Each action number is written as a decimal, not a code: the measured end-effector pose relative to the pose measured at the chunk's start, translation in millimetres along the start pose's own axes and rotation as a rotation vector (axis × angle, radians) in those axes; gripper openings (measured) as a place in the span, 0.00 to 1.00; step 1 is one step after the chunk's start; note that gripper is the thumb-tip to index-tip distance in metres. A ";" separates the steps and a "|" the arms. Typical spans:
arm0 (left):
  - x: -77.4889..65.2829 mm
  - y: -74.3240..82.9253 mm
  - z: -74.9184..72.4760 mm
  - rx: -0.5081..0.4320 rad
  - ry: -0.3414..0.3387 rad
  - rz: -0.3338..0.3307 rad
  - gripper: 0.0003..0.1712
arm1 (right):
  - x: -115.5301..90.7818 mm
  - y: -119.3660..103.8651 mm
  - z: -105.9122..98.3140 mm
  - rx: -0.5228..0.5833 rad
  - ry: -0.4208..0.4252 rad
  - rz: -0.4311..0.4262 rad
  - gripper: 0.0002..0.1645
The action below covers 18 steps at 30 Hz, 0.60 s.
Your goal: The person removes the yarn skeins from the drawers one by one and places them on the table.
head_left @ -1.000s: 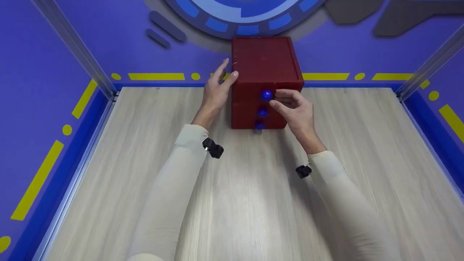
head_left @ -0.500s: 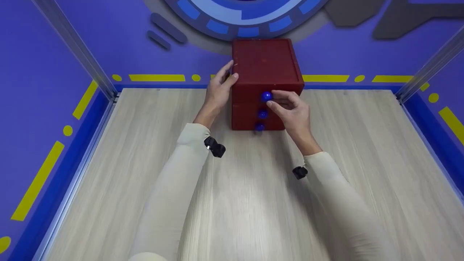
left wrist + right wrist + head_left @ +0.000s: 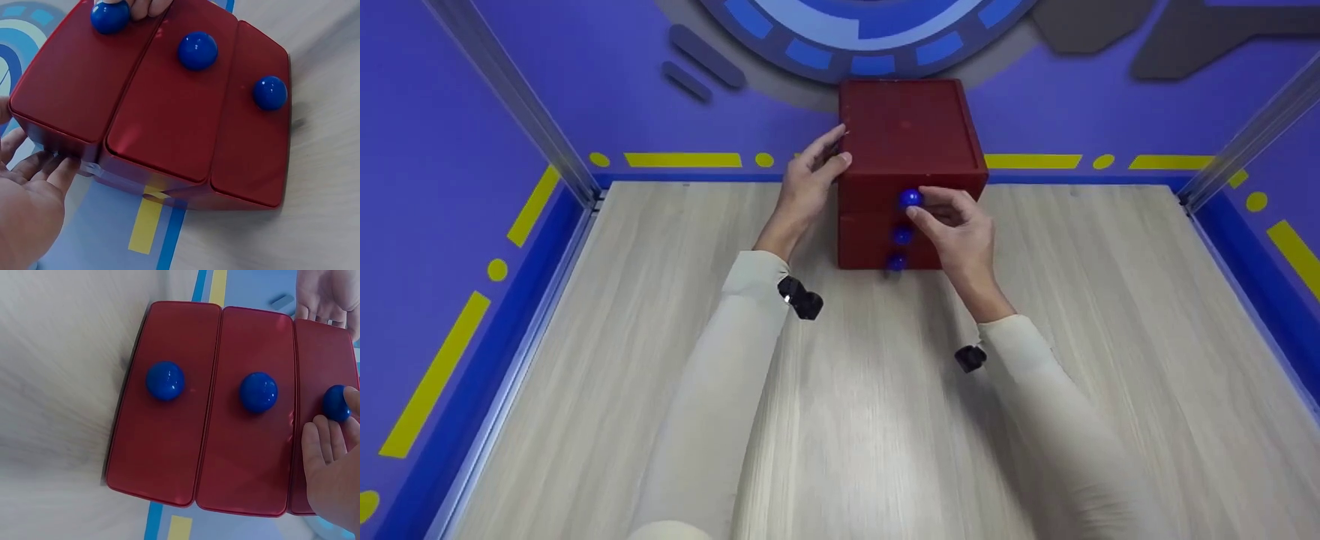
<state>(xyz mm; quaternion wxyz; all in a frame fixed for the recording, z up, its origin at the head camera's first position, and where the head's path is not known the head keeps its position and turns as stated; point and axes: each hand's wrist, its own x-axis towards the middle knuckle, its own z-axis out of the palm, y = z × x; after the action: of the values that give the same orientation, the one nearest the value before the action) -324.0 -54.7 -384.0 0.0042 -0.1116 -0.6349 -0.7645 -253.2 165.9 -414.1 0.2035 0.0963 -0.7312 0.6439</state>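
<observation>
A dark red cabinet with three stacked drawers (image 3: 911, 127) stands at the back wall. Each drawer front carries a round blue knob: a top knob (image 3: 910, 198), a middle knob (image 3: 197, 50) and a bottom knob (image 3: 165, 381). My right hand (image 3: 966, 236) pinches the top knob from its right side with thumb and fingers. On the cabinet's upper left side rests my left hand (image 3: 804, 191), its fingers extended along the side and its thumb at the top front edge. In the left wrist view, the left fingertips (image 3: 66, 171) are partly hidden by the cabinet's side.
The cabinet sits on a pale wood-grain tabletop (image 3: 855, 420). Behind it rises a blue wall (image 3: 622, 90) with yellow bars, and blue panels (image 3: 427, 187) flank the table. Metal posts (image 3: 529, 112) mark the back corners. Both sleeves have a small black camera (image 3: 802, 298) at the wrist.
My right hand has moved slightly left, its thumb and fingers coming onto the top knob. The left fingers have come in against the cabinet's side. The cabinet shows no clear movement.
</observation>
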 end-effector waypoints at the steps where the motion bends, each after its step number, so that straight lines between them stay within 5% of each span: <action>1: 0.1 -0.4 -0.2 -0.006 0.003 -0.002 0.29 | -1.0 -2.6 1.5 0.007 0.007 0.007 0.19; 18: -2.5 -4.1 -3.0 0.064 0.002 0.003 0.29 | 2.1 5.7 8.0 0.045 0.068 0.096 0.22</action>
<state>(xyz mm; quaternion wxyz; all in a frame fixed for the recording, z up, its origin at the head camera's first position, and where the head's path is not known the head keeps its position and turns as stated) -322.7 -57.2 -388.9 0.0096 -0.1118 -0.6587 -0.7440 -258.8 159.2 -419.0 0.1948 0.0436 -0.7129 0.6722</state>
